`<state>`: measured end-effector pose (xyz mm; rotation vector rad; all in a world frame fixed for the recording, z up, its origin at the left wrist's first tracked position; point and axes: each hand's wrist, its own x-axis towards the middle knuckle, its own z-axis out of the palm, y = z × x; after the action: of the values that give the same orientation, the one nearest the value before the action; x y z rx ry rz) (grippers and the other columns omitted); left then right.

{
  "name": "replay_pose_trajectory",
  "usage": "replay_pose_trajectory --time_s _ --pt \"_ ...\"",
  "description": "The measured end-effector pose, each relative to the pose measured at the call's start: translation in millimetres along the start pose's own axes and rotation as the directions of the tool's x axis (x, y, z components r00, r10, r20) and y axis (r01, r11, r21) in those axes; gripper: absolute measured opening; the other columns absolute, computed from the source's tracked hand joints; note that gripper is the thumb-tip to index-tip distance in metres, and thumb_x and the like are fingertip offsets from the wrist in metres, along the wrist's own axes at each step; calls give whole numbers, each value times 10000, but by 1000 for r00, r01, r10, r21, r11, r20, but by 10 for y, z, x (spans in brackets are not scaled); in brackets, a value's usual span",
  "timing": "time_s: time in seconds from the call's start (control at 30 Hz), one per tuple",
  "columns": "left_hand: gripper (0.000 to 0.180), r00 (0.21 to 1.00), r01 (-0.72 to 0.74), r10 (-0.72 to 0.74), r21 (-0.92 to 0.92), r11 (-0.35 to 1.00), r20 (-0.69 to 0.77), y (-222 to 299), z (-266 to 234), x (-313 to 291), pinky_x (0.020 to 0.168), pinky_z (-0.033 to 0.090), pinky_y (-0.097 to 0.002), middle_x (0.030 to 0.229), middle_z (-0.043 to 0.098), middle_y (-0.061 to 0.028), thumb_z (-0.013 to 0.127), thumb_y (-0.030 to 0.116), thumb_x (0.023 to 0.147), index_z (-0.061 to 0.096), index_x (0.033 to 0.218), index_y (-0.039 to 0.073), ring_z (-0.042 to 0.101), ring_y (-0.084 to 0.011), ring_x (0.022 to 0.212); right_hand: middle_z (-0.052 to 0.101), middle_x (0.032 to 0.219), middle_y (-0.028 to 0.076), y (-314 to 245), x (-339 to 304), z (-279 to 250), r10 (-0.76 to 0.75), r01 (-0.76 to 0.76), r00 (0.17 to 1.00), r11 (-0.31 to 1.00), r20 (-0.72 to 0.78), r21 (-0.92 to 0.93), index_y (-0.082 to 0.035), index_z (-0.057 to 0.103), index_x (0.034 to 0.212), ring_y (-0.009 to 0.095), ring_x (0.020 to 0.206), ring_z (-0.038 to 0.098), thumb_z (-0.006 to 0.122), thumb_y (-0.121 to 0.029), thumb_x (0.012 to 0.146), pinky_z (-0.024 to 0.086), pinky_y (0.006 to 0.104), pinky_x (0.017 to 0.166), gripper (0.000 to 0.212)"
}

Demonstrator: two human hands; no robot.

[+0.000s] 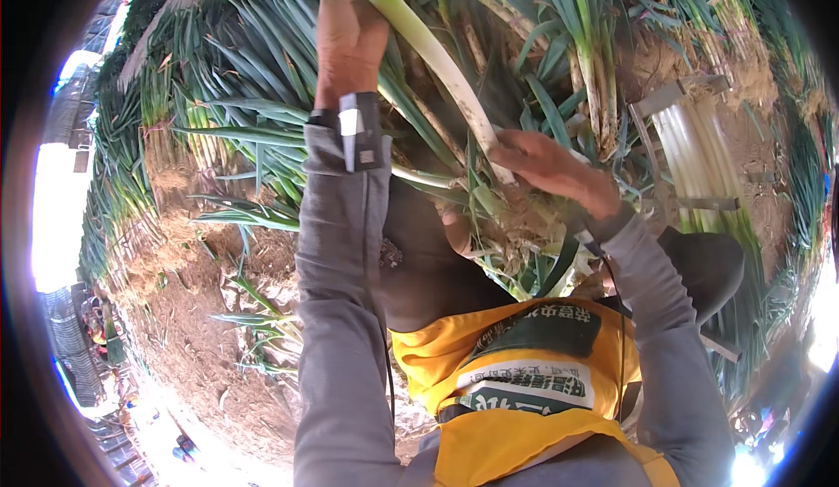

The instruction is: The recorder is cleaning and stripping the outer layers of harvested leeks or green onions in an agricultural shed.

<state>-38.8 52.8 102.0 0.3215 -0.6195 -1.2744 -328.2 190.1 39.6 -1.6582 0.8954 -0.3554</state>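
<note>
A single leek (441, 63) slants above the person's lap, its green part up by the left hand (354, 32) and its white base down by the right hand (555, 168). The left hand curls round the stalk at the upper edge of view; the right hand is partly open, fingers nearly straight against the base, and whether it pinches anything I cannot tell. The step looks like cleaning outer leaves off the stalk; the next move seems to call for a steady upper hold and a light pull. Beneath lies a litter of loose leaves (516, 233). To the right, a metal frame (722, 204) holds white stalks (690, 142) side by side. Tied bundles (166, 150) stand around on the bare soil floor (192, 321), with glaring daylight at both edges.
</note>
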Motion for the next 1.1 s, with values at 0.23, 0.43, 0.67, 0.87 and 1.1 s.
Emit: replay_pose_trajectory --time_s 0.23,0.43,0.67,0.87,1.1 --pt "242 992 -73 61 102 992 114 -157 365 -123 883 519 -436 1086 617 -80 557 211 1043 580 1192 22 622 -246 964 713 1008 80 349 -239 -30 -147 145 989 966 -3 214 -14 616 1312 201 825 602 614 -368 1015 488 378 762 462" --pt "254 992 118 -122 83 989 38 -255 407 -214 964 513 -428 1076 625 -72 619 132 1004 598 1224 6 629 -241 995 712 1012 128 60 -243 -157 138 -102 974 975 178 -198 -20 637 1299 207 913 654 549 -450 1043 511 377 825 509" --pt "290 976 217 -211 174 961 -52 -367 565 -312 929 543 -416 1121 678 -108 645 169 1000 610 1217 -20 667 -250 1078 707 1018 206 -313 399 -496 -474 365 719 880 -508 -304 23 658 1219 241 880 681 597 -312 1027 531 353 779 391" --pt "414 977 198 -212 329 923 8 -489 694 -413 960 471 -377 1198 635 -124 573 331 1038 589 1244 -27 603 -228 1102 726 964 118 -931 827 -756 -359 359 813 929 -458 -91 38 667 1195 150 860 661 693 -332 968 528 296 786 435" --pt "410 976 169 -200 271 947 88 -559 921 -502 927 498 -388 1127 637 -113 516 346 1063 595 1205 -30 618 -216 1006 715 944 96 -891 782 -687 -351 472 741 879 -572 72 31 693 1062 124 861 644 846 -288 836 521 275 768 419"
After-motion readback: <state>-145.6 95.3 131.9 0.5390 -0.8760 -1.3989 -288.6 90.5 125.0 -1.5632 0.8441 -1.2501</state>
